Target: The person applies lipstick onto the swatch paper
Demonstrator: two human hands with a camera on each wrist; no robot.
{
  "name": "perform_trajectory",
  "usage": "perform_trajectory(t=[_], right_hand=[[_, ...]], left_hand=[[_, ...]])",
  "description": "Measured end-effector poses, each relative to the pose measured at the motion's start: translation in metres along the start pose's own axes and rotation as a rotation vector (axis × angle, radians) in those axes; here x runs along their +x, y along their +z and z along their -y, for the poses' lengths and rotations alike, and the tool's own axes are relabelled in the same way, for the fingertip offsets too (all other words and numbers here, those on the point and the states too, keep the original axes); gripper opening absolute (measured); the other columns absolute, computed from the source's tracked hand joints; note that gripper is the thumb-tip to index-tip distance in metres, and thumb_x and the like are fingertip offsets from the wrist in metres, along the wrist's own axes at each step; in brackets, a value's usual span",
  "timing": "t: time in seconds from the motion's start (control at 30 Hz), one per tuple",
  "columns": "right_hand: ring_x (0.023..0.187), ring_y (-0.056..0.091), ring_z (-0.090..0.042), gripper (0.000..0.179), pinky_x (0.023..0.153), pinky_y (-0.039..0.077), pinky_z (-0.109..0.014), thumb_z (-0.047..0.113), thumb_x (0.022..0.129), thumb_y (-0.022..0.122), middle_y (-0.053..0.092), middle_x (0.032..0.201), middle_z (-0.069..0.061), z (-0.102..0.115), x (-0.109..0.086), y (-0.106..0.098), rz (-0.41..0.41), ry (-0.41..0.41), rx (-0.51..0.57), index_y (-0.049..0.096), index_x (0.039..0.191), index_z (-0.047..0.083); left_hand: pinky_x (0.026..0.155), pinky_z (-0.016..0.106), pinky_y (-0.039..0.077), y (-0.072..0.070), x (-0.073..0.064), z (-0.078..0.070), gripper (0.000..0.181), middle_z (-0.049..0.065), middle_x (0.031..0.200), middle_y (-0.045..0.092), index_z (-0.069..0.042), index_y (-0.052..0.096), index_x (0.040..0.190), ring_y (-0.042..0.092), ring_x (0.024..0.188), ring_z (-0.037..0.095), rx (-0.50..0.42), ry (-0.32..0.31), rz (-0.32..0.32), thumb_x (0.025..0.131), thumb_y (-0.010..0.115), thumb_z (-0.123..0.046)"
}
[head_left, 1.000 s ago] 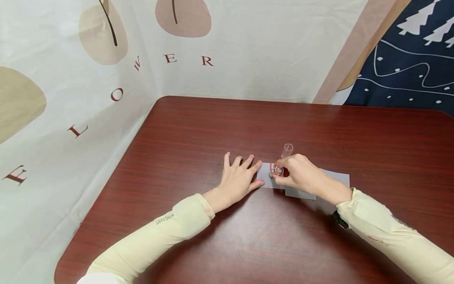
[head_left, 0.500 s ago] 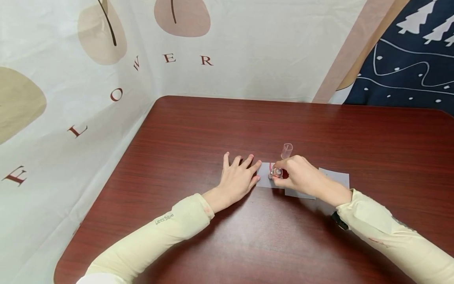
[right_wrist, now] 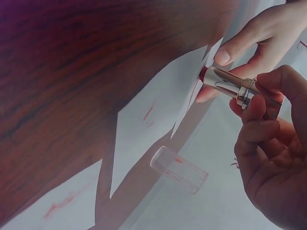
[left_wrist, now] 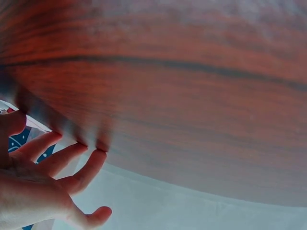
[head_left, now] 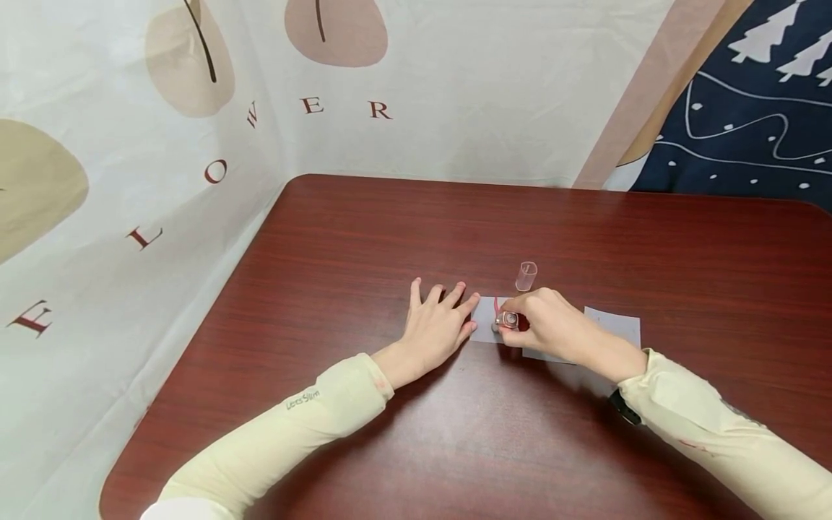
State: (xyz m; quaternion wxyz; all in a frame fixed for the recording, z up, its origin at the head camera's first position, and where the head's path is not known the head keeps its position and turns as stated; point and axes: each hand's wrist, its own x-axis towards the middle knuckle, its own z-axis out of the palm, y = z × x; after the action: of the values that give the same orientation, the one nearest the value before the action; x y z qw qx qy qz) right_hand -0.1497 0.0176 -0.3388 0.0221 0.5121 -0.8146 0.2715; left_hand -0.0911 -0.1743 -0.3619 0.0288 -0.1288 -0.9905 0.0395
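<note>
My right hand [head_left: 552,325] pinches a lipstick [right_wrist: 226,82] in a shiny metallic tube, between thumb and fingers. Its red tip touches a small sheet of white paper [head_left: 482,318], where a red streak [head_left: 497,305] runs down from the top edge. Fingers spread, my left hand [head_left: 432,334] lies flat on the table, its forefinger and thumb at the paper's left edge. A clear lipstick cap [head_left: 526,276] stands upright just behind the right hand.
Two more white sheets lie to the right: a middle sheet [right_wrist: 144,120] and a farther sheet [right_wrist: 62,201], both with red smears. The reddish-brown table [head_left: 390,238] meets a white printed cloth [head_left: 487,94] at the back.
My right hand has drawn the lipstick slightly toward me, and more of the red streak shows above it. The left thumb has pulled back a little toward its forefinger.
</note>
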Motion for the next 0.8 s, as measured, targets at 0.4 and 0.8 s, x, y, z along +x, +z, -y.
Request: perform_trajectory(t=[0.4,0.8], right_hand=[[0.051,0.041,0.001,0.006,0.049,0.039,-0.019,0.007,0.073,0.065,0.048,0.058,0.014,0.0039,-0.003,0.0014,0.006,-0.001,-0.006,0.062,0.069,0.011],[0.053,0.039,0.001,0.007,0.049,0.037,-0.019,0.005,0.071,0.066,0.048,0.061,0.012,0.0064,-0.0074,0.0017,0.012,-0.017,-0.005,0.062,0.073,0.01]], left_hand=[[0.099,0.06,0.017,0.0026,-0.0003,0.0009,0.045,0.001,0.138,0.047,-0.027,0.051,0.135,0.044,0.116,0.025,0.003,0.008,-0.021,0.094,0.048,-0.044],[0.1,0.059,0.014,0.0024,-0.0001,0.0008,0.046,0.0,0.141,0.044,-0.029,0.047,0.138,0.042,0.118,0.025,0.006,-0.007,0.024,0.095,0.045,-0.046]])
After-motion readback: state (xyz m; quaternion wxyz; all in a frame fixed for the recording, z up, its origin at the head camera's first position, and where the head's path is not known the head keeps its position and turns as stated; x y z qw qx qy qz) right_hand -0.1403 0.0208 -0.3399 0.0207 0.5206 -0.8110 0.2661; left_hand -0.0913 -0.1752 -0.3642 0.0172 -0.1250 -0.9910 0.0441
